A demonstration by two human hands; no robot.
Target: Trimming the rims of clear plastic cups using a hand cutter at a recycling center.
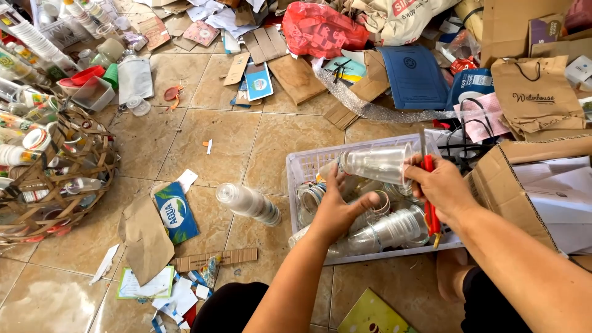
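— What did the cup look like?

— It was a clear plastic cup (377,164), thin-walled and see-through, lying on its side in the air with its wide mouth turned toward the right hand and its narrow base toward the left. It hung just above the white plastic crate (296,169), which sat on the tan tiled floor (203,135) and held more clear cups of the same kind.

— And the hands?

— The left hand (341,208) was cupped loosely around the base end, fingers (369,200) curled below and thumb up beside the cup, grasping it rather than clenched. The right hand (439,185) was closed around a red-handled cutting tool (429,206), thin blade pointing up at the cup's rim; the fingertips seemed to touch the rim too, though I could not tell for certain.

— What lay nearby?

— A stack of clear cups (248,203) lay on its side on the floor, left of the crate. Farther left stood a woven bamboo basket (92,179) holding bottles. A brown paper bag (535,95) and an open cardboard box (524,185) stood on the right.
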